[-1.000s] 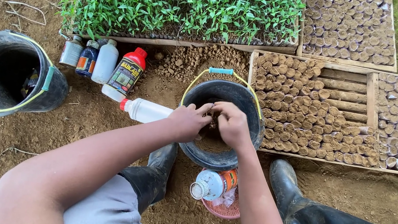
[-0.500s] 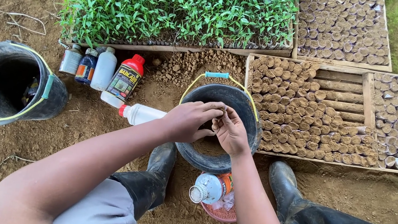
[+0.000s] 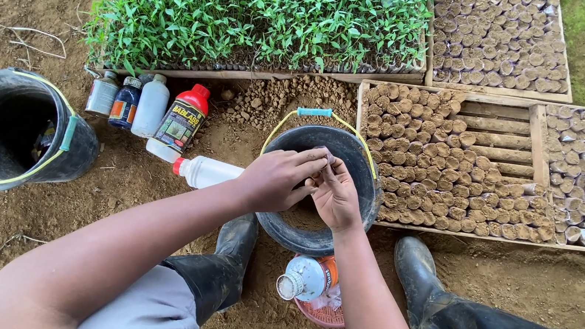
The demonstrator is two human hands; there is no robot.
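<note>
My left hand point(image 3: 277, 179) and my right hand point(image 3: 337, 194) are raised together over a black bucket point(image 3: 298, 237) with a yellow handle and blue grip. Their fingertips meet and pinch a small pale piece point(image 3: 324, 162), too small to identify. The right palm faces up, and the left hand's fingers reach across to it from the left. Brown soil point(image 3: 299, 214) lies in the bottom of the bucket, partly hidden by the hands. The bucket stands on bare earth between my black rubber boots point(image 3: 231, 252).
A white bottle point(image 3: 207, 171) lies beside the bucket. Several bottles point(image 3: 180, 121) stand behind it, and a second black bucket point(image 3: 14, 130) stands left. A seedling tray point(image 3: 266, 12) and wooden crates of soil plugs point(image 3: 449, 161) lie ahead. Another bottle point(image 3: 307, 276) rests on a pink basket.
Both hands rose out of the bucket's soil and came together at rim height. The right hand turned palm up, and the left fingers closed in on its fingertips.
</note>
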